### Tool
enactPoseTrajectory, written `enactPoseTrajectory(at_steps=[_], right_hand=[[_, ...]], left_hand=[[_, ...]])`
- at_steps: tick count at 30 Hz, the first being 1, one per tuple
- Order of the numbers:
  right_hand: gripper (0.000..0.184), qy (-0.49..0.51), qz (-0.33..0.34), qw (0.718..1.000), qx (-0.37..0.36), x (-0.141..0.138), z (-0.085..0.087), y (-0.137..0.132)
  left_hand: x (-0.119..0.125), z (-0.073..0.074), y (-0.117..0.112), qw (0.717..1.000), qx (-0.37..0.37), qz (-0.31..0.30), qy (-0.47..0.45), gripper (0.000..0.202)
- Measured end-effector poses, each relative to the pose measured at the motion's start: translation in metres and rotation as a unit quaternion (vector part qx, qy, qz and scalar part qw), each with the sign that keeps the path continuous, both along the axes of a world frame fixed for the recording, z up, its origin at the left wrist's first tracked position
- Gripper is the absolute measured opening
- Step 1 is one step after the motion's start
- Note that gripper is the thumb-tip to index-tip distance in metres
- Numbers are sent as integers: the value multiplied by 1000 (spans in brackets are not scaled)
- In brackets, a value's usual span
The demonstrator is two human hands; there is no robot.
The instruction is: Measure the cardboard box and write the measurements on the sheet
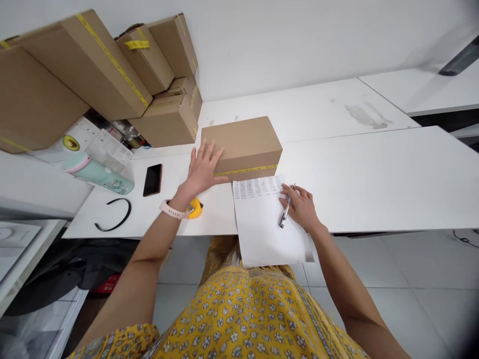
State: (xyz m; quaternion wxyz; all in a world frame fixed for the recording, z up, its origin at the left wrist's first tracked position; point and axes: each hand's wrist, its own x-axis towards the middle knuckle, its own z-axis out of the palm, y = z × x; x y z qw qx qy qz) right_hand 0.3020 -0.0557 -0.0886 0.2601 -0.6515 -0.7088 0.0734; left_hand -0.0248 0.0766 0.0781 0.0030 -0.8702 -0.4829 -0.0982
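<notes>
A brown cardboard box [243, 137] with a yellow tape strip printed like a ruler lies on the white table. My left hand [204, 167] rests on its left end with fingers spread, holding nothing. Below the box is a sheet of paper [265, 234], overhanging the table's front edge, with rows of handwriting along its top. On the sheet's right side, my right hand [299, 204] is closed around a silver pen [285, 212]. Beside my left wrist sits a yellow tape measure [194, 208], partly hidden by the arm.
Several taped cardboard boxes [164, 119] are stacked at the back left. Near them are a mint-green bottle [99, 174], a phone [152, 180] and a black curved band [129, 212]. A grey stain [364, 115] marks the table at the far right. The wall stands behind.
</notes>
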Motion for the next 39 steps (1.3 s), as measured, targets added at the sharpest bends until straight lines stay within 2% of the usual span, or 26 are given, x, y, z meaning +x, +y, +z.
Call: enactPoseTrajectory(at_steps=[3, 5, 7, 9, 12, 17, 23, 26, 28, 31, 34, 36, 39], right_hand=[[29, 43, -3, 999, 5, 1, 0, 0], [29, 94, -26, 995, 21, 3, 0, 0], [30, 131, -76, 988, 40, 8, 2, 2], [31, 120, -149, 980, 52, 17, 4, 7], [36, 41, -231, 971, 52, 37, 5, 16], [49, -30, -214, 975, 50, 64, -3, 25], [64, -38, -227, 973, 32, 70, -2, 25], [65, -46, -256, 965, 30, 70, 7, 28], [62, -47, -272, 960, 51, 68, 15, 30], [55, -21, -258, 961, 93, 56, 30, 27], [47, 34, -219, 969, 107, 34, 41, 13], [43, 69, -203, 971, 106, 16, 45, -3], [41, 108, -188, 972, 88, -10, 43, -27]], left_hand=[[1, 9, 28, 997, -61, 35, 43, 88], [1, 10, 39, 996, -62, 49, 39, 84], [1, 9, 45, 997, -54, 50, 32, 82], [0, 5, 47, 997, -53, 46, 12, 83], [-3, -3, 52, 997, -61, 34, -33, 87], [-6, -11, 57, 995, -59, 19, -74, 88], [-8, -14, 54, 993, -81, 14, -88, 96], [-14, -13, 55, 981, -96, 3, -169, 95], [-21, -9, 53, 965, -88, 27, -245, 92], [-42, -1, 38, 938, -55, 75, -335, 79], [-71, 0, 4, 922, -32, 112, -369, 57], [-89, -10, -28, 921, -37, 150, -358, 50], [-107, -42, -77, 920, -69, 198, -331, 57]])
